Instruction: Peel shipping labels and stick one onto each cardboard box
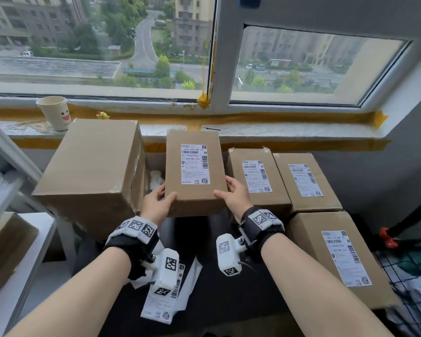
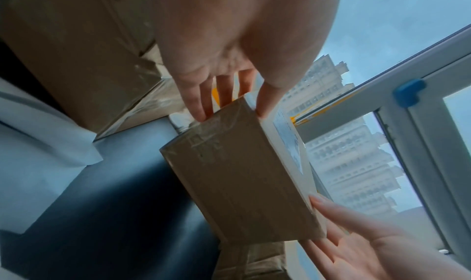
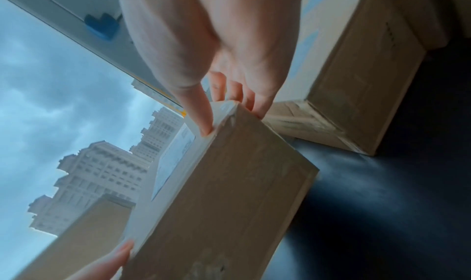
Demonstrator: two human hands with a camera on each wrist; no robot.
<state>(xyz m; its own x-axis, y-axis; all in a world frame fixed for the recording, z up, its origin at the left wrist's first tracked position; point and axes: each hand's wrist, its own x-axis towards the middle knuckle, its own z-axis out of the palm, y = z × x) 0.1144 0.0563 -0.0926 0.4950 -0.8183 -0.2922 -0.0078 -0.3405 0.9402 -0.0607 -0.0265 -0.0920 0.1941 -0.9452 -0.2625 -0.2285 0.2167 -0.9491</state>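
A small cardboard box (image 1: 195, 190) with a white shipping label (image 1: 195, 164) on its top is held up above the dark table between both hands. My left hand (image 1: 159, 199) grips its near left corner, thumb on top and fingers down the side. My right hand (image 1: 231, 194) grips the near right corner the same way. In the left wrist view the box (image 2: 237, 183) shows its taped end, with the left fingers (image 2: 201, 101) at its far edge. The right wrist view shows the thumb (image 3: 201, 113) pressed on the box (image 3: 229, 193) top edge. Loose label sheets (image 1: 163, 305) lie on the table below my left wrist.
Three labelled boxes stand at the right (image 1: 255, 176) (image 1: 304, 181) (image 1: 338, 259). A large unlabelled box (image 1: 93, 164) stands at the left. A paper cup (image 1: 55, 113) and a small yellow toy (image 1: 103, 115) sit on the windowsill. A white shelf (image 1: 17, 239) borders the left.
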